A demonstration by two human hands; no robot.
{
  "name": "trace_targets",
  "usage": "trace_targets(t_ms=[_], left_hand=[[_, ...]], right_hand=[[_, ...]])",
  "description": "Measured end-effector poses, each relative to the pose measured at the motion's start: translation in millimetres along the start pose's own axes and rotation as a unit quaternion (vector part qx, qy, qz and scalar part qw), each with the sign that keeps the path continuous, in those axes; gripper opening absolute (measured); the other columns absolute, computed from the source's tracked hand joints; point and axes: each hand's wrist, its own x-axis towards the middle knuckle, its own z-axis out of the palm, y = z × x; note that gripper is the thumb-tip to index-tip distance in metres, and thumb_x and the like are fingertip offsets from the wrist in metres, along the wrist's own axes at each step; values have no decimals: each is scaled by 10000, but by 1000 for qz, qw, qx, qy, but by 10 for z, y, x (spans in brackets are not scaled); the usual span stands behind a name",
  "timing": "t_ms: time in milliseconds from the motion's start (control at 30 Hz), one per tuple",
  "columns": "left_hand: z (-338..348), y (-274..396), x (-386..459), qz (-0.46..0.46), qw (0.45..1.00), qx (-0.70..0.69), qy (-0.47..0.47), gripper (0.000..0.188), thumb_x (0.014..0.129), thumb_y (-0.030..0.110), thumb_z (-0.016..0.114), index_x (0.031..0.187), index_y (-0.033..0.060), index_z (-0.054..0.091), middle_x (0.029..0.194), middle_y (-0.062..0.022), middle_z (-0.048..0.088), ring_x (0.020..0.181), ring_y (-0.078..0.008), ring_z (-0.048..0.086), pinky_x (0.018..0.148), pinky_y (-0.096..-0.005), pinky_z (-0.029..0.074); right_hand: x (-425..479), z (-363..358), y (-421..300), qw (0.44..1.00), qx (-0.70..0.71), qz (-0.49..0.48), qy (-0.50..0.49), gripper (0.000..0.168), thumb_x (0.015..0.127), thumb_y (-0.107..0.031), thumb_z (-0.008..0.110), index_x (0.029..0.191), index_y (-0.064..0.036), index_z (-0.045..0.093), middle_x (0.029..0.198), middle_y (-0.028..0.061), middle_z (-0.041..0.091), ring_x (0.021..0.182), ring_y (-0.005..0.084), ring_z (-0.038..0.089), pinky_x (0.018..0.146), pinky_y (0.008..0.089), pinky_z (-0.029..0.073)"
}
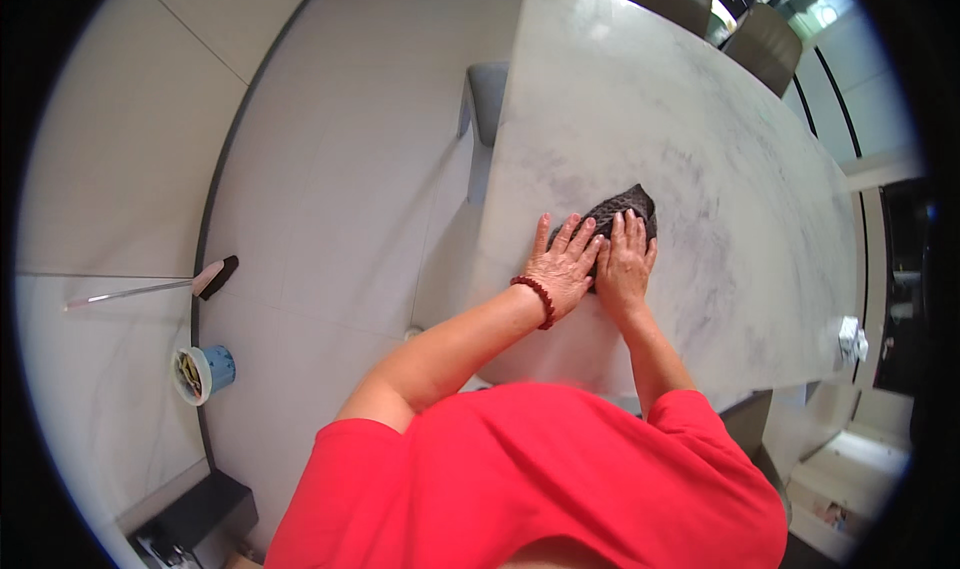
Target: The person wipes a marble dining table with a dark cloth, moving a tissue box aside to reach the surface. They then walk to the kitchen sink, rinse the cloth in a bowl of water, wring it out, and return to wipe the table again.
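Note:
A dark grey textured cloth (639, 198) lies bunched on the pale marbled tabletop (660, 104), close to its left side. My right hand (627, 265) holds the cloth down against the surface, its fingers near together over the fabric. Beside it, my left hand (564, 265) lies flat with its fingers spread, partly over the cloth's left part. The two hands touch or nearly touch near the thumbs. A dark red beaded bracelet (538, 299) circles my left wrist. Both palms hide much of the cloth.
A grey stool (489, 104) stands against the table's left edge. Chairs (763, 48) line the far side. A white tissue pack (850, 339) sits near the right edge. A blue-and-white bin (217, 368) and a long-handled brush (215, 277) stand along the left wall.

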Motion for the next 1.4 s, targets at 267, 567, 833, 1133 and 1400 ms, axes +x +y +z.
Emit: trace_targets(t_ms=[267,567,833,1133,1400], left_hand=[[99,-554,-845,109,993,-42,-8,612,917,373,412,1445,94,273,1534,-78,168,1424,-264,85,1093,-575,-46],[-156,-1284,145,144,988,-58,-21,602,919,339,377,1444,70,261,1531,-93,172,1424,-249,101,1108,-548,-34],[-516,-1871,1274,169,984,-39,-29,609,917,338,377,1448,69,249,1531,-96,165,1426,-255,87,1112,-549,-14],[-816,-2290,2393,165,981,-20,-102,598,931,314,343,1466,94,190,1544,-87,104,1432,-256,26,1124,-529,-14],[-957,-2722,2879,280,950,-43,-132,647,918,336,433,1461,75,197,1543,-99,102,1430,-265,35,1126,-527,-11]], right_hand=[[-684,-133,-1000,991,-44,78,-95,538,915,-319,401,1418,-134,353,1508,130,225,1399,336,139,1055,625,47],[473,114,-1019,990,-50,113,-67,570,884,-278,410,1415,-87,330,1495,141,237,1381,336,180,1086,569,83],[1722,281,-843,982,-49,172,-66,550,891,-285,421,1410,-119,348,1496,93,255,1394,282,182,1108,546,91],[2789,571,-621,961,-23,267,-67,532,916,-318,391,1417,-147,343,1503,52,263,1396,250,196,1122,523,82],[3250,715,-637,890,-39,455,-17,693,847,-445,499,1420,-96,325,1502,101,253,1397,315,152,1112,549,37]])
